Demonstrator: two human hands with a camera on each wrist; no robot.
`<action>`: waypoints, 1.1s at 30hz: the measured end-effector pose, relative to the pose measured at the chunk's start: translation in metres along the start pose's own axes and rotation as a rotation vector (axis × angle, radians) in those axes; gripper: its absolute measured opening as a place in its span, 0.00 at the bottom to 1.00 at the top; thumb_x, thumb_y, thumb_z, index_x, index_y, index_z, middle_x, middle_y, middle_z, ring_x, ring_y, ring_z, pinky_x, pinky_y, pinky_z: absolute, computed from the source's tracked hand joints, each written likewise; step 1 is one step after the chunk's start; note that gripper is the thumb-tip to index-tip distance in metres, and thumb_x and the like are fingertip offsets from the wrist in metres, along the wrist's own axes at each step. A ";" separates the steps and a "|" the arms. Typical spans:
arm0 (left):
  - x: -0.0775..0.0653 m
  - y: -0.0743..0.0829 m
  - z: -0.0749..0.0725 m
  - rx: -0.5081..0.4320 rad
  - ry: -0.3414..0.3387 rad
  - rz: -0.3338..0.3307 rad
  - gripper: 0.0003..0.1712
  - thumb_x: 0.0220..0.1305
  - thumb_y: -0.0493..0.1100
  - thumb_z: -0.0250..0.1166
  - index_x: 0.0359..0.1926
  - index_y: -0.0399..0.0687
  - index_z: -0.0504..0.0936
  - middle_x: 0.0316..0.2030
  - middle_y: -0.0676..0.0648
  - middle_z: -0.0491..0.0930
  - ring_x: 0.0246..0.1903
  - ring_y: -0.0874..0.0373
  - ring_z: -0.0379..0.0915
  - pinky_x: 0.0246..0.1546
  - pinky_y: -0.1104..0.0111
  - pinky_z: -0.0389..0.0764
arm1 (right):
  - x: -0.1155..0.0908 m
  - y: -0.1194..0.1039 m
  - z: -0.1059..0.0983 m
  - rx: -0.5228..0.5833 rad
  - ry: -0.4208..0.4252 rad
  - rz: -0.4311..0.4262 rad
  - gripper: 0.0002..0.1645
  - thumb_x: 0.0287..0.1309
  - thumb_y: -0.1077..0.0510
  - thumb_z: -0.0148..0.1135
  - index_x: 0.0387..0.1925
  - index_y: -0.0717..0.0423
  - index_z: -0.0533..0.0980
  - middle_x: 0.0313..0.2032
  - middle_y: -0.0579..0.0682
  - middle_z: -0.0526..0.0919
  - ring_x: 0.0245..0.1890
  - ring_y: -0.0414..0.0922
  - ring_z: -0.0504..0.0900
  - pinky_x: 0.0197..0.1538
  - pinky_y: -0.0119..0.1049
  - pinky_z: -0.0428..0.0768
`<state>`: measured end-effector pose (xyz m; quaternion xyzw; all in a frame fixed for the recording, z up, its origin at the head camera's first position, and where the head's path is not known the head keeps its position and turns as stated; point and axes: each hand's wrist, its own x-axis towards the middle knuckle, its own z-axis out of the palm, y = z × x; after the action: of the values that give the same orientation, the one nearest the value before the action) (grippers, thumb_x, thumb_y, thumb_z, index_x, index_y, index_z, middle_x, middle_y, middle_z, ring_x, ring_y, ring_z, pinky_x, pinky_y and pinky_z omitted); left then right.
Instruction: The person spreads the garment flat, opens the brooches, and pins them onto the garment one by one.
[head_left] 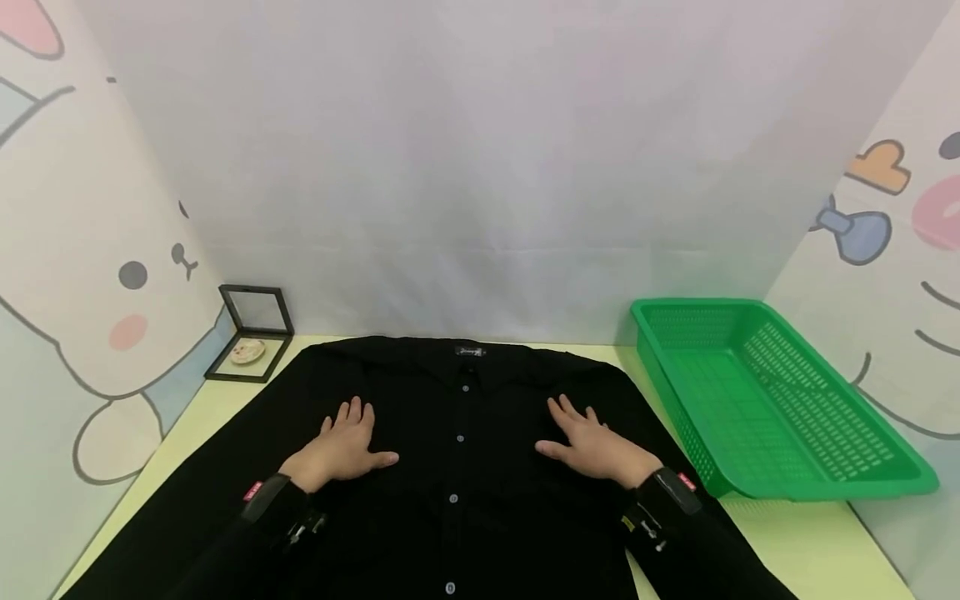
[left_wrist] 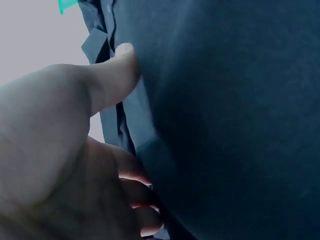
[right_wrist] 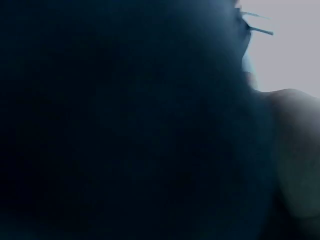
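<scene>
A black button-up shirt [head_left: 495,483] lies spread front side up, its collar at the far end and a row of pale buttons down the middle. My left hand [head_left: 341,446] rests on the left chest of the shirt, fingers spread and thumb pointing inward. On the right chest, my right hand [head_left: 592,446] lies the same way, fingers extended. The left wrist view has the left thumb [left_wrist: 117,75] and fingers against the dark cloth. Dark fabric [right_wrist: 125,120] fills most of the right wrist view and hides the right fingers.
A green plastic basket [head_left: 675,392] stands on the right side of the pale yellow table [head_left: 810,542]. At the back left, a hinged black frame [head_left: 258,333] stands unfolded with a small round patterned item [head_left: 247,351] in it. Walls close in the back and both sides.
</scene>
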<state>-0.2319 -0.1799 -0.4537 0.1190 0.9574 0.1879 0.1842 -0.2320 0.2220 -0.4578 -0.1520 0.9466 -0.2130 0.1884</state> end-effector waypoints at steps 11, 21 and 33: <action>0.014 0.006 -0.016 0.077 0.146 0.002 0.52 0.73 0.53 0.66 0.78 0.25 0.49 0.72 0.20 0.55 0.72 0.25 0.55 0.67 0.36 0.67 | 0.025 0.010 -0.011 -0.114 -0.022 0.042 0.46 0.78 0.35 0.47 0.82 0.55 0.49 0.82 0.64 0.44 0.76 0.79 0.40 0.74 0.75 0.48; 0.036 -0.018 -0.022 0.018 -0.040 -0.058 0.48 0.80 0.58 0.54 0.81 0.33 0.42 0.79 0.25 0.32 0.76 0.21 0.29 0.74 0.29 0.41 | 0.047 0.012 -0.016 -0.136 -0.070 0.059 0.49 0.76 0.32 0.47 0.83 0.54 0.46 0.82 0.65 0.40 0.76 0.79 0.38 0.75 0.74 0.46; 0.013 0.014 -0.004 0.058 0.013 -0.242 0.50 0.77 0.62 0.57 0.81 0.36 0.48 0.80 0.27 0.37 0.77 0.22 0.34 0.71 0.25 0.42 | 0.026 0.002 -0.001 -0.101 -0.023 0.073 0.49 0.74 0.35 0.55 0.82 0.55 0.51 0.82 0.64 0.42 0.78 0.76 0.39 0.73 0.77 0.46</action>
<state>-0.2428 -0.1651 -0.4487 0.0067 0.9710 0.1372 0.1958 -0.2559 0.2144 -0.4650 -0.1292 0.9588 -0.1561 0.1991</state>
